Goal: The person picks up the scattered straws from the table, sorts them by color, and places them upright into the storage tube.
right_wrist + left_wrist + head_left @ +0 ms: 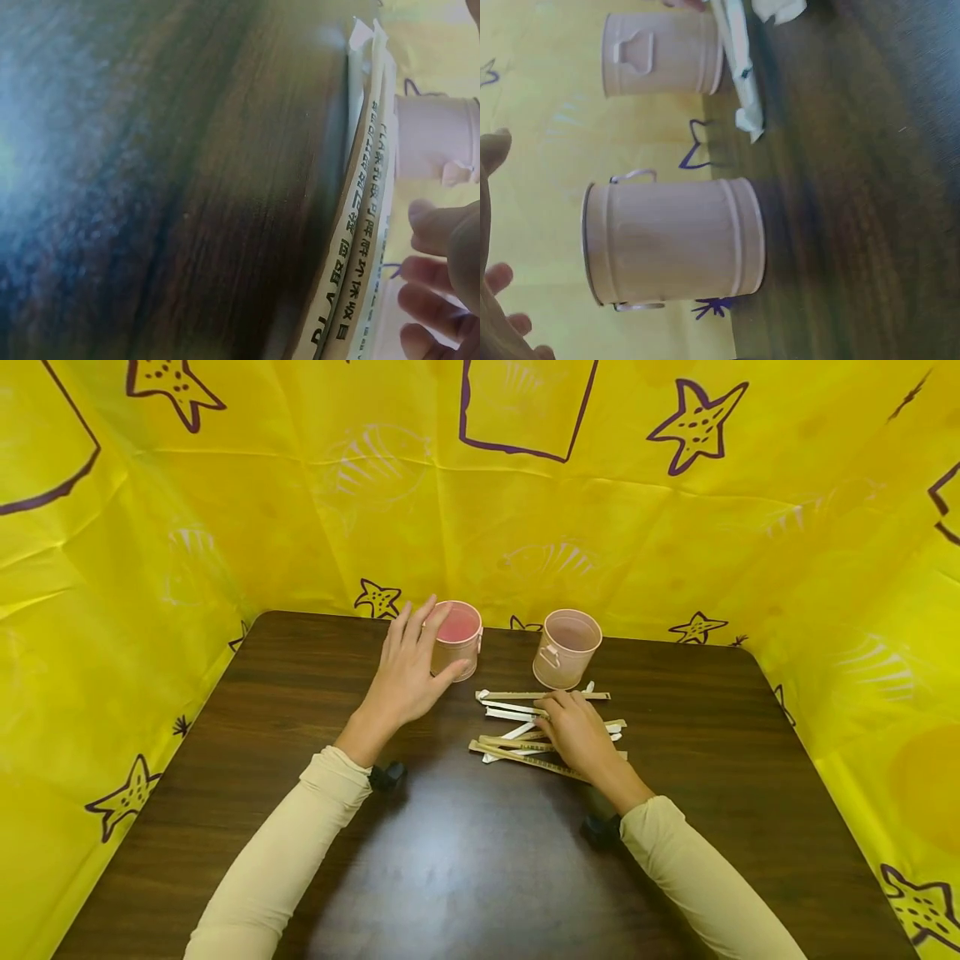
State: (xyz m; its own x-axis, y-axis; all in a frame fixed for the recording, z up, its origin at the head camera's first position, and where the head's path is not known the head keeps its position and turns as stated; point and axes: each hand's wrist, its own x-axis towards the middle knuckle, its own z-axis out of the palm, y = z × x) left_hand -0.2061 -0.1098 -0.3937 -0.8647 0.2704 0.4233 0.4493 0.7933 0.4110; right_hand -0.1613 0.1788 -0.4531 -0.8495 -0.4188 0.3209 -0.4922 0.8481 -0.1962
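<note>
- A dark brown wood-grain table (420,877) with rounded far corners is shown, its middle brightened by a patch of reflected light.
- The table is enclosed at its far edge and both side edges by yellow cloth (487,510), printed with purple starfish and pale fish.
- Two pink buckets are set along the far edge: a left bucket (463,651) and a right bucket (573,665), standing upright and apart.
- One loose pile of paper-wrapped straws (517,744), some brown and some white, is laid in front of the right bucket, nearer the far edge than the near one; they are crossed and overlapped, so an exact count cannot be given.
- Two hands are seen, each with a pale sleeve (292,852) and a small black device (388,775) at the wrist.
- The left hand (405,672) is held beside the left bucket, fingers and thumb spread wide; contact cannot be confirmed.
- The right hand (583,735) is lowered over the straws, fingers bent; whether any straw is pinched cannot be told.
</note>
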